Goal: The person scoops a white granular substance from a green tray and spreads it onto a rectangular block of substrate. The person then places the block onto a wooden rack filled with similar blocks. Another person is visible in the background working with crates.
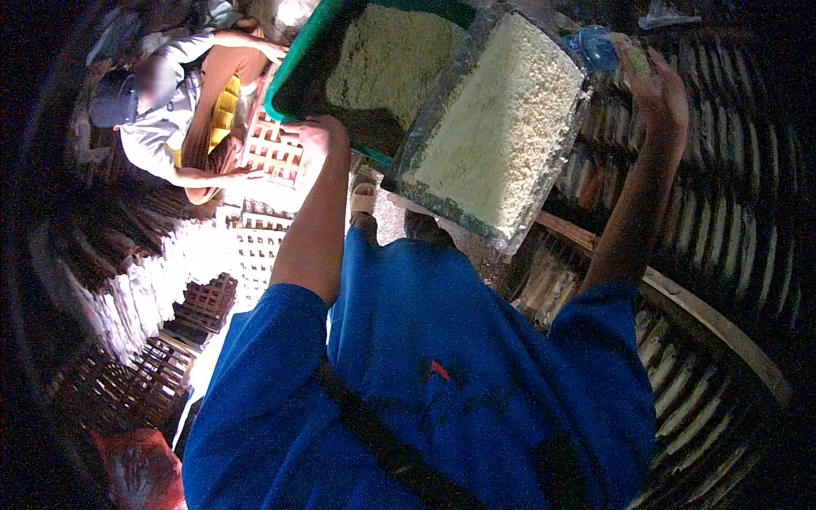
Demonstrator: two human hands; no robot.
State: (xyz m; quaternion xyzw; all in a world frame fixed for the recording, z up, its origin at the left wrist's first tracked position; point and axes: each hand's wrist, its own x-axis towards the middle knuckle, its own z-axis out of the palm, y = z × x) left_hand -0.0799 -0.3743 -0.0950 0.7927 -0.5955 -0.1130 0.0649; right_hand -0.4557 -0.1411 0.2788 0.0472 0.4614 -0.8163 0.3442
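My left hand (319,140) grips the lower rim of a green plastic tub (293,81) raised in front of me. The tub holds pale yellow crumbly material (387,59). Next to it on the right, a clear rectangular tray (501,127) packed with the same pale grainy stuff tilts toward me. My right hand (656,89) is raised at the tray's upper right corner, beside a blue plastic bottle (595,49). Its fingers curl around something pale, but I cannot tell what they hold.
Dark racks (739,212) of pale stacked bags fill the right side, with a wooden beam (705,319) in front. At upper left another person (161,127) crouches over white lattice crates (272,153). More crates (208,297) and a red bag (140,467) lie below left.
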